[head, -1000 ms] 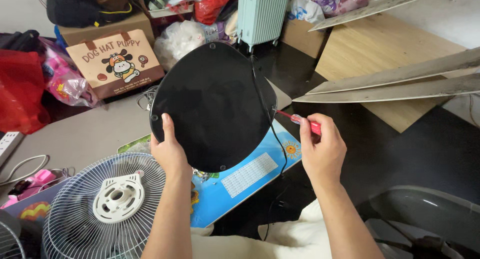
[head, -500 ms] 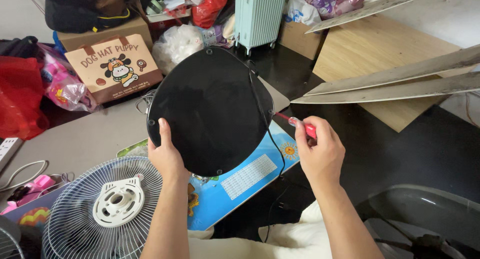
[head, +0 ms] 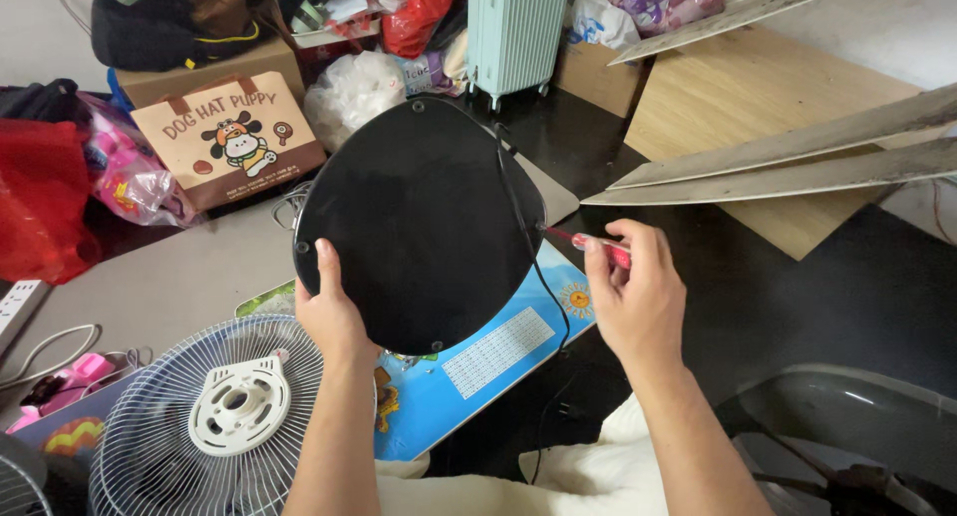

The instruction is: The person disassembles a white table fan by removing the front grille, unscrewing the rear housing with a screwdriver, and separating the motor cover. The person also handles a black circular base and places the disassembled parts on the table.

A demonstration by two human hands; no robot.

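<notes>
Right hand (head: 638,297), grip closed on the red screwdriver (head: 598,243), has eased its tip into the edge screw of the black base plate (head: 419,222), w/ left hand (head: 334,312) gripping the opposite rim, so it's seated.

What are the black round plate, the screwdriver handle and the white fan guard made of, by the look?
Black plate: likely moulded plastic, matt, with small screw holes at the rim; painted metal can't be ruled out. Screwdriver: handle looks like translucent red plastic, shaft thin bare metal. White fan guard: thin radial ribs with a solid white hub; hub looks like plastic, ribs could be plastic or coated wire.
</notes>
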